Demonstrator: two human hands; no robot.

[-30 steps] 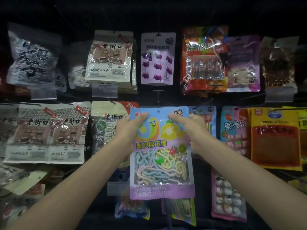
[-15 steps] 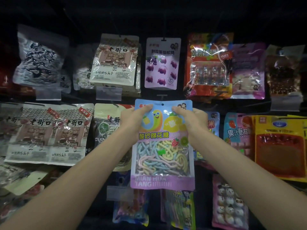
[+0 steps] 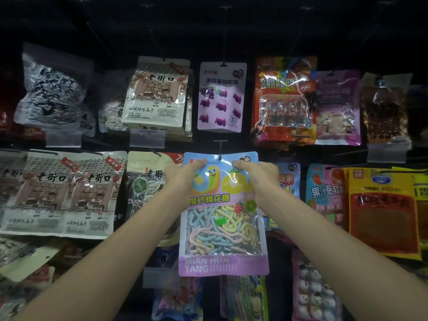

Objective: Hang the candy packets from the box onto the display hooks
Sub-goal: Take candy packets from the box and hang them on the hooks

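Observation:
A blue and purple candy packet point(image 3: 222, 228) with pastel candy strings hangs upright in the middle of the display. My left hand point(image 3: 183, 176) pinches its upper left corner, thumb on the front. At the upper right corner my right hand point(image 3: 259, 176) pinches it the same way. The packet's hang hole sits at the tip of a display hook point(image 3: 220, 149) in the middle row. Whether the hook passes through the hole I cannot tell. The box is out of view.
Hanging packets fill the dark wall: a purple grape candy packet point(image 3: 221, 96) right above, beige seed bags point(image 3: 157, 93) to the left, a red and orange packet point(image 3: 284, 100) and a yellow packet point(image 3: 382, 209) to the right. More packets point(image 3: 243, 297) hang below.
Both hands have lifted the packet up toward the hook, and its top edge now reaches the hook tip. The view has tilted slightly upward.

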